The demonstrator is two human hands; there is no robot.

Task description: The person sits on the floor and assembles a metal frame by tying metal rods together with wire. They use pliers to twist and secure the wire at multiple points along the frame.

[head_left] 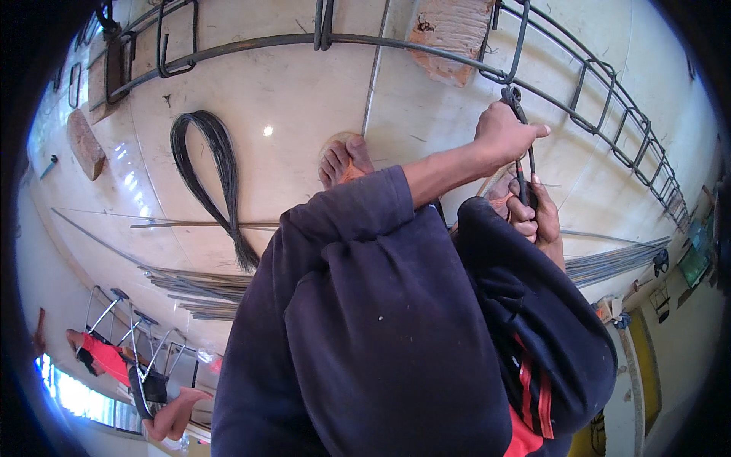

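Observation:
My right hand (537, 213) is closed around the dark handles of a pair of pincers (531, 161), near my right foot. The head of the pincers points away from me. It meets the long steel bar (449, 55) where a bent square stirrup (522, 42) crosses it. My left hand (504, 135) is closed round the upper part of the pincers, just below the jaws, with its thumb lying across the tool. Its other fingers are partly hidden. Whether a wire sits in the jaws is too small to tell.
A rebar cage (640, 148) curves across the far side, propped on a brick block (449, 38). A looped bundle of black tie wire (199, 164) lies left. Bar bundles (202, 283) lie beside my legs. Another brick (85, 145) and a person in red (106, 358) are further left.

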